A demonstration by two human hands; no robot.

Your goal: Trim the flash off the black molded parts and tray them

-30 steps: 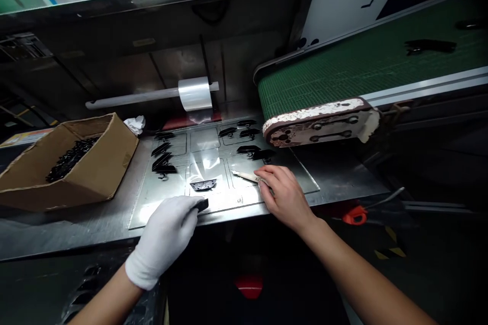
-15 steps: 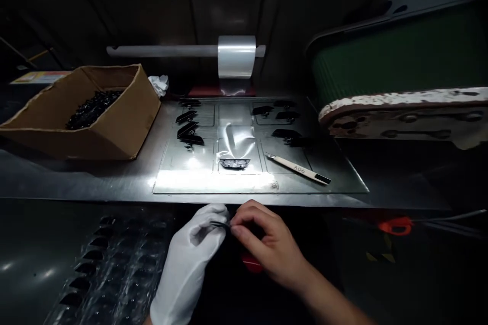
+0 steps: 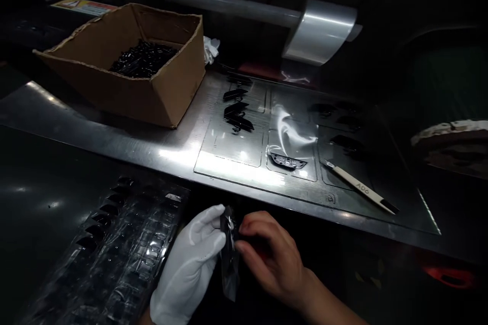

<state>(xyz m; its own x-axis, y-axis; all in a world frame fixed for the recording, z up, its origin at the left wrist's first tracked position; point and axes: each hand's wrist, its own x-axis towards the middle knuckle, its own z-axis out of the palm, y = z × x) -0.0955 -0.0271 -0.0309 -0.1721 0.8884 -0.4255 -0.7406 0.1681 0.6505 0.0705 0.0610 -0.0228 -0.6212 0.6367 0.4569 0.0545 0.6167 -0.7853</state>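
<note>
My left hand, in a white glove, grips a thin black plastic part between thumb and fingers just below the table's front edge. The part stands on end, with a glossy strip of film hanging from its lower end. My bare right hand has its thumb and curled fingers pinched at the part's right edge; the exact contact is hidden. On the glass sheet lies another black part on clear film. A white-handled craft knife marked A06 rests to its right.
An open cardboard box full of small black pieces stands at the left. A roll of clear film hangs on a bar at the back. Several black parts lie on the glass. At lower left is a clear blister tray holding dark parts.
The view has swung left and tilted, so the table things appear shifted right and slanted. The part in my hands has turned from edge-on to upright, showing its film strip.
</note>
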